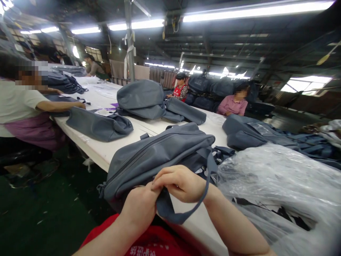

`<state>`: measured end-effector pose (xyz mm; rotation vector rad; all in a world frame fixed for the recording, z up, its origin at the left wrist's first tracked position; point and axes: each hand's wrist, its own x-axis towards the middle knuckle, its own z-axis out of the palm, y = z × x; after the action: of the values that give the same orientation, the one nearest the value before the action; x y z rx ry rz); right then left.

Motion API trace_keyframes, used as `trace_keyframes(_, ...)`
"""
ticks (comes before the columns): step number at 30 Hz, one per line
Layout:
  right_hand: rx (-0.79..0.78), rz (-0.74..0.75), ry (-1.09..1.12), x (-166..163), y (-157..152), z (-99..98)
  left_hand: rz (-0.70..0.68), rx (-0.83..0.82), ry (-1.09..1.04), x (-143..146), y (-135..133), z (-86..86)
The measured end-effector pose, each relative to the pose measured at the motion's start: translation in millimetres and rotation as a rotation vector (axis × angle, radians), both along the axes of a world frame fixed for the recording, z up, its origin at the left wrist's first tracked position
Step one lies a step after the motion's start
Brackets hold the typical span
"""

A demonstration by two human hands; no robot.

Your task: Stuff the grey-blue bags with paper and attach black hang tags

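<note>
A grey-blue fabric bag (157, 156) with a long zipper lies on the near edge of the white table (106, 151). My left hand (140, 208) is closed against the bag's lower edge. My right hand (181, 183) is closed too, its fingers pinching the bag's fabric next to the left hand. The bag's carry strap (186, 213) loops round my right wrist and hangs over the table edge.
Clear plastic bags (277, 181) pile up on the right. More grey bags (99, 124) (145, 97) (249, 133) lie along the table. A person (23, 106) sits at the left with an arm on the table; other people (233, 103) (181, 89) work across it.
</note>
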<state>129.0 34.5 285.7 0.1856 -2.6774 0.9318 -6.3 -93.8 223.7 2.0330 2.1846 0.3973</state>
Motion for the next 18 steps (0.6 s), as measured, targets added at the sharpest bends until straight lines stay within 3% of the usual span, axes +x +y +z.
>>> trace_keyframes(9, 0.193, -0.055, -0.088, -12.5, 18.0, 14.2, -0.016, 0.049, 0.057, -1.2, -6.4, -0.7)
trace_keyframes(14, 0.099, -0.041, -0.092, -12.0, 24.9, 11.0, -0.042, 0.172, -0.232, -8.8, -6.2, -0.2)
trace_keyframes(18, -0.030, -0.044, -0.106, -11.4, 30.2, 7.4, -0.089, 0.179, -0.495, -14.8, -3.9, 5.2)
